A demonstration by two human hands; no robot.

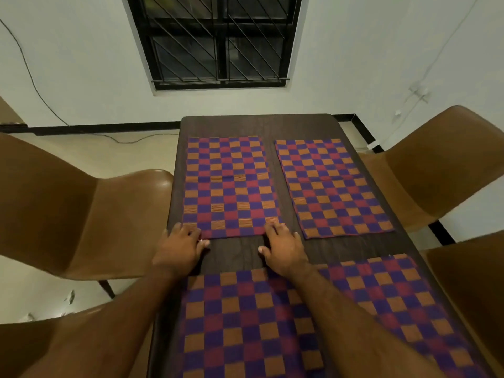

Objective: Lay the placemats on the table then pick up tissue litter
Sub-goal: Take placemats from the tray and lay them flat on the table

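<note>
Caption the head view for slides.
Left hand and right hand press near corners of the far-left placemat on the table.

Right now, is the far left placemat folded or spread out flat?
Spread flat: the far left placemat shows its whole checkered rectangle lying on the table.

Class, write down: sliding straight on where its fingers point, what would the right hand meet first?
The right hand touches the far-left placemat; it would likely just slide across it, nothing else in line.

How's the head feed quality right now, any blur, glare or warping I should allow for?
Head view: dim indoor light; nearest placemat blurred, far-left placemat sharper; small glare on the left chair; wide-angle lens slants the window and walls.
</note>
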